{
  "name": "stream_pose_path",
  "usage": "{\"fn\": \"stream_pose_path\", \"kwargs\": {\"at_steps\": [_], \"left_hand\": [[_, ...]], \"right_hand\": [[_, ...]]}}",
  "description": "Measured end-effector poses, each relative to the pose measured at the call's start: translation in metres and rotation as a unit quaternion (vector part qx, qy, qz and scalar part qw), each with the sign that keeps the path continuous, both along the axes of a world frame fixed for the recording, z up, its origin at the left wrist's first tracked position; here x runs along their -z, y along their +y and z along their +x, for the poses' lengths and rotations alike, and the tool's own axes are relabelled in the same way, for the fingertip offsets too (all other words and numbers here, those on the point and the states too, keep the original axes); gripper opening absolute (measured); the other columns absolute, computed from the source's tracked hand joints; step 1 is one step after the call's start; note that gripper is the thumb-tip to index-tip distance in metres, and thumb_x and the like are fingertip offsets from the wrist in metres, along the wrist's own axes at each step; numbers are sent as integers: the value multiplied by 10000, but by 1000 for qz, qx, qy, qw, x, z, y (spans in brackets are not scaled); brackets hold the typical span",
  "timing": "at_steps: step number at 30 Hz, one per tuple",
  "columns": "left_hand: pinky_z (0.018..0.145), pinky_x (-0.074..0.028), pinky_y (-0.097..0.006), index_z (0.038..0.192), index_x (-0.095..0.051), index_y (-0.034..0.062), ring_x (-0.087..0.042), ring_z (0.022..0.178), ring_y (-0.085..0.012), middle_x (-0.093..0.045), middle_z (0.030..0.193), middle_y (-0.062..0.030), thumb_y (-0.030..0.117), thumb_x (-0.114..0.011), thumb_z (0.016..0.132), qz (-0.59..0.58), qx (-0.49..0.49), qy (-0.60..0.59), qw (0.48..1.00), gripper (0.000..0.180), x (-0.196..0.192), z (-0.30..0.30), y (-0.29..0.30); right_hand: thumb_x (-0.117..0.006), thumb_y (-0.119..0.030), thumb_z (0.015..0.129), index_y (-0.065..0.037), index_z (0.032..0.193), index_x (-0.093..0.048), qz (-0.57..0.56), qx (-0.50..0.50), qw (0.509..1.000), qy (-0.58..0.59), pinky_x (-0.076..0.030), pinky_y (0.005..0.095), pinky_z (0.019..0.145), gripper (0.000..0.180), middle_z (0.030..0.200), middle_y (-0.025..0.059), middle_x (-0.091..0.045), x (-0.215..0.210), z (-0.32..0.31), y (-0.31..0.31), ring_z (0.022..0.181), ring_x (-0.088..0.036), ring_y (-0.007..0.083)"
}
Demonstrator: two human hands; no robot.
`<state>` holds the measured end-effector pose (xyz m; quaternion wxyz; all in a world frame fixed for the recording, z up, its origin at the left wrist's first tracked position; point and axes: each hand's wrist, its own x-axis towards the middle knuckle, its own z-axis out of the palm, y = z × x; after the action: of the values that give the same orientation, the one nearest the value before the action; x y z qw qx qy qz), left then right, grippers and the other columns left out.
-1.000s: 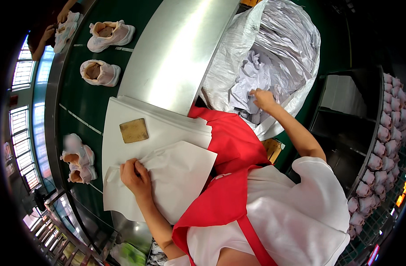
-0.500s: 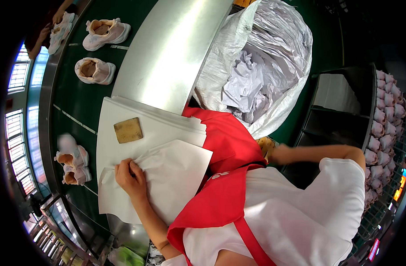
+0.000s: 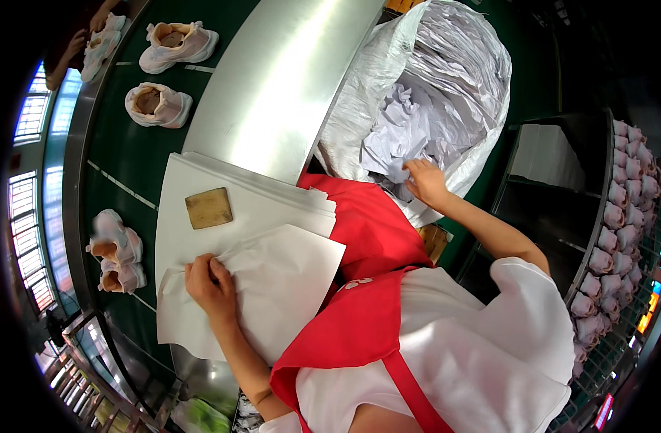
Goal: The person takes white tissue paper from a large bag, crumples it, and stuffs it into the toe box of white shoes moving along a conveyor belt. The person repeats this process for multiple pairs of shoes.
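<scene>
My left hand [image 3: 211, 287] rests on a white sheet of paper [image 3: 287, 270], its fingers curled and closed on the creased sheet. Beneath lies a stack of white paper [image 3: 173, 216] on the bench, with a small yellowish-brown block [image 3: 208, 208] on top of it. Over the near side of the sack's mouth, my right hand [image 3: 426, 184] has its fingers apart, close to crumpled white paper [image 3: 403, 130] inside. Whether its fingertips touch that paper I cannot tell.
The large white woven sack [image 3: 352, 123] stands right of the metal bench [image 3: 265, 86]. Pale shoes [image 3: 157, 105] sit on the green conveyor [image 3: 121, 162] at left. A rack of shoes [image 3: 608, 260] stands far right. Another person's hand [image 3: 74, 45] shows at upper left.
My right hand has moved up and slightly left, from low beside the sack to over its mouth. The left hand stays on the sheet.
</scene>
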<state>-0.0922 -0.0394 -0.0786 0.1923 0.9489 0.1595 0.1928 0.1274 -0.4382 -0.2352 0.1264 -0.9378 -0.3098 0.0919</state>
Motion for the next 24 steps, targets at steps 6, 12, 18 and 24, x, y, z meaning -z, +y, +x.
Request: {"fn": "stream_pose_path", "kwargs": {"at_steps": [6,12,18,24], "left_hand": [[600,-372,-382,761,-554,7,-455,592,-285,-506,637,-98,-9,-528,778,31,19,-32,999,35,-4,2,0],[592,-396,-387,733,-539,9,-464,611,-296,-533,663,-124,12,-548,748,127,70,-73,987,18,-23,6,-3],[518,-387,-333,679,-518,30,-447,529,-255,-488,571,-73,-38,-565,696,28,175,-74,981,85,-55,4,-13],[484,-371,-288,714,-541,51,-384,480,-176,-631,1052,-189,92,-704,714,102,280,-103,949,168,-96,9,-68]], "right_hand": [[-626,-192,723,-69,1050,-594,-138,-55,987,-58,-422,424,956,351,937,166,-643,100,38,-11,934,-613,273],[-656,-299,793,-33,1246,-513,229,149,940,205,-490,305,729,544,831,146,-641,-28,72,-12,757,-609,205],[-715,-243,795,5,1177,-539,402,157,861,269,-480,280,805,488,987,78,-646,-144,47,47,909,-596,118],[-705,-203,779,4,1207,-511,411,-116,832,354,-478,280,780,513,1001,98,-625,-216,-43,162,907,-575,137]]}}
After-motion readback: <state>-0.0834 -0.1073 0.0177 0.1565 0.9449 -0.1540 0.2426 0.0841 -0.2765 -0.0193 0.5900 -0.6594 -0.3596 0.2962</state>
